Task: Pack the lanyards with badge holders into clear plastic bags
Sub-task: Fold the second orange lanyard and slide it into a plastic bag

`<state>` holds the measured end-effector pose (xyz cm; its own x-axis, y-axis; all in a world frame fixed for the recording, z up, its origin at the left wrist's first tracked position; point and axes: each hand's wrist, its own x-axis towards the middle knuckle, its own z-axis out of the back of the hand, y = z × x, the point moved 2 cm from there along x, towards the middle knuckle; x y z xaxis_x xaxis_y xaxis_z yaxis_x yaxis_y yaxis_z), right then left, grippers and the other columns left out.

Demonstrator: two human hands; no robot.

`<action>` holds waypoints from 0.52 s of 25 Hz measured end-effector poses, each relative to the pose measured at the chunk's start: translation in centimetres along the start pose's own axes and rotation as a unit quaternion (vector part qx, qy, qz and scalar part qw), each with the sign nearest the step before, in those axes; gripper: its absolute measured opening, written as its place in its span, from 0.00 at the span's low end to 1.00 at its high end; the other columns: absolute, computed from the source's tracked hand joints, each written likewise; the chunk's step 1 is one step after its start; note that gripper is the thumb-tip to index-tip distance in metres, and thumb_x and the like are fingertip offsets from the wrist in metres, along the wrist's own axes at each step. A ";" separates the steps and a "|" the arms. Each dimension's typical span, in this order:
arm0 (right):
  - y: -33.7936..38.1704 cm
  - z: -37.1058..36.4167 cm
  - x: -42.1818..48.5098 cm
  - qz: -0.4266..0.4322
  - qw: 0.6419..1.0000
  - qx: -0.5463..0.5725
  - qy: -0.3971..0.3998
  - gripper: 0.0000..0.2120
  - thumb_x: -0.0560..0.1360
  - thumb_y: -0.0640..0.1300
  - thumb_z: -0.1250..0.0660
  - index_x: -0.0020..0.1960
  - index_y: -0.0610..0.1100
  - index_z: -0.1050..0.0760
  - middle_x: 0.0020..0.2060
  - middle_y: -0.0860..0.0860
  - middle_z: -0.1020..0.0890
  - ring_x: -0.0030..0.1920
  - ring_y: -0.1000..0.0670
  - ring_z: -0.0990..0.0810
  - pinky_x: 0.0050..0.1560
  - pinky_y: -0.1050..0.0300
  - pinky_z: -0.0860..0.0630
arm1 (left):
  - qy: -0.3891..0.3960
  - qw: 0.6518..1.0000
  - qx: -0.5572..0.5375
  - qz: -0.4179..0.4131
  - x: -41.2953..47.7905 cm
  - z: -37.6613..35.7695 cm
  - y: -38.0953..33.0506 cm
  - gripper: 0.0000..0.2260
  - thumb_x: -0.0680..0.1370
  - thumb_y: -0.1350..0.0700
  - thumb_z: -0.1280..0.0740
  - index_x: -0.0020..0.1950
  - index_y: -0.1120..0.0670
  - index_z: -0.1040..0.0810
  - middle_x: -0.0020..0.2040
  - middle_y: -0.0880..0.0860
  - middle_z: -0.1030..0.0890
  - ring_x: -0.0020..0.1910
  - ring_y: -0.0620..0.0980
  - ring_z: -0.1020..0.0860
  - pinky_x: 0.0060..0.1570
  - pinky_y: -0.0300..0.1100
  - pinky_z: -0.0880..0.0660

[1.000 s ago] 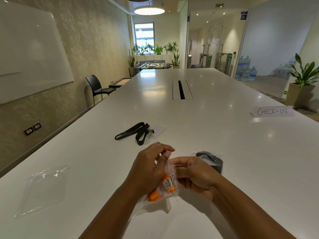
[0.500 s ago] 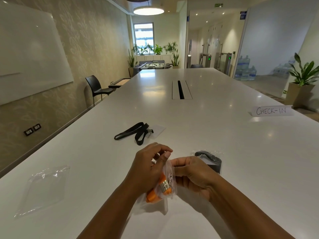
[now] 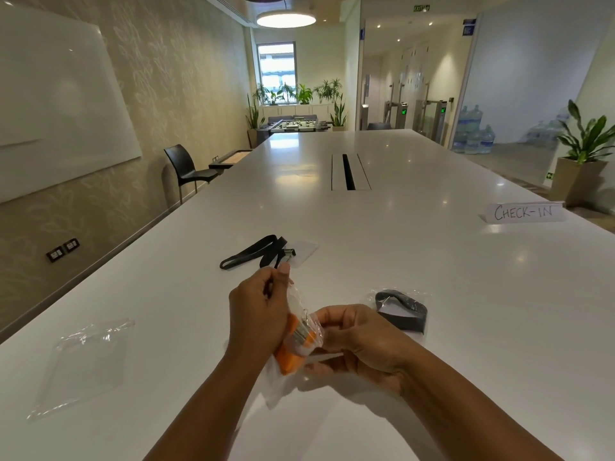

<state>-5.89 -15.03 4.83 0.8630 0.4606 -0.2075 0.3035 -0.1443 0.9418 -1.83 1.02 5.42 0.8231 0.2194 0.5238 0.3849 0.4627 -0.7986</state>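
Low centre: both hands on a bagged orange lanyard

Low in the centre of the frame, the left hand (image 3: 256, 314) and right hand (image 3: 359, 341) hold a clear plastic bag (image 3: 276, 390) over the white table (image 3: 432, 261). An orange lanyard (image 3: 291, 359) with a metal clip sits bundled inside it. The left fingers are curled and the thumb raised, pinching the bag's upper edge. The right fingers curl against its right side, pinching the film. Just right of the hands lies a packed bag (image 3: 404, 311) with a dark lanyard inside. Above the hands, a black lanyard (image 3: 256, 252) lies loose, clipped to a clear badge holder (image 3: 304, 249). At lower left an empty bag (image 3: 86, 357) lies flat. A CHECK-IN card (image 3: 524, 211) stands at far right.
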 end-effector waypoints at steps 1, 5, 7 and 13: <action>0.0 -0.1 0.0 0.001 1.000 -0.003 0.010 0.08 0.76 0.32 0.35 0.53 0.36 0.20 0.51 0.37 0.16 0.51 0.41 0.16 0.48 0.49 0.17 | -0.001 1.000 0.000 0.007 0.1 0.1 -0.1 0.18 0.74 0.40 0.42 0.34 0.51 0.24 0.28 0.44 0.23 0.28 0.39 0.23 0.31 0.24 0.29; 0.3 -0.3 -0.1 0.024 0.999 0.014 0.026 0.10 0.72 0.33 0.30 0.53 0.36 0.20 0.51 0.36 0.16 0.50 0.40 0.15 0.48 0.50 0.17 | 0.021 0.999 0.014 -0.030 -0.2 0.1 -0.6 0.16 0.76 0.43 0.41 0.29 0.46 0.34 0.21 0.42 0.29 0.25 0.36 0.27 0.26 0.24 0.33; 0.3 0.0 0.1 0.016 0.999 0.029 0.014 0.08 0.76 0.34 0.34 0.52 0.35 0.19 0.51 0.35 0.17 0.50 0.40 0.15 0.48 0.52 0.17 | 0.006 0.998 0.044 -0.034 -0.2 0.3 -0.4 0.15 0.76 0.43 0.41 0.31 0.46 0.32 0.21 0.42 0.29 0.26 0.38 0.26 0.26 0.26 0.32; 0.0 -0.4 0.6 0.086 0.993 -0.046 -0.063 0.25 0.64 0.54 0.22 0.55 0.41 0.21 0.45 0.42 0.14 0.47 0.43 0.14 0.42 0.56 0.18 | -0.052 0.990 0.124 0.033 0.1 0.5 0.7 0.18 0.79 0.43 0.43 0.34 0.52 0.29 0.28 0.48 0.25 0.28 0.45 0.27 0.28 0.32 0.36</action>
<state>-5.57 -14.40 4.82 0.9444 0.3218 -0.0679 0.1144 -0.1277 0.9852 -1.67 1.84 5.07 0.7905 0.3371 0.5113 0.2073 0.6383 -0.7413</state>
